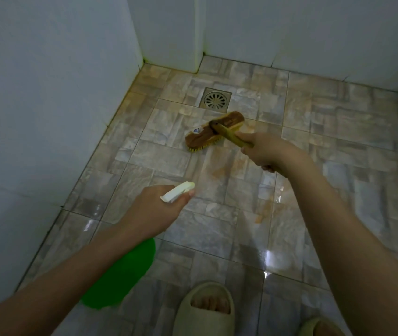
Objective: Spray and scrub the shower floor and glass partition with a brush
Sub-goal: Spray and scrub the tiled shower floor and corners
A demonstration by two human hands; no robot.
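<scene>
My right hand point(264, 150) grips the yellowish handle of a scrub brush point(213, 130). The brush has a brown wooden head and yellow bristles, and it rests bristles-down on the tiled shower floor point(217, 226) just in front of the drain. My left hand point(155, 209) holds a green spray bottle point(120, 275) by its neck. The white nozzle point(178, 191) points forward over the floor, with a finger lying under it. Wet sheen and orange-brown stains mark the tiles between my hands.
A square metal drain point(215, 98) sits near the back wall. White tiled walls point(47, 105) close in the left and far sides, with a boxed corner column point(176, 32). My feet in beige slippers point(205, 309) stand at the bottom edge.
</scene>
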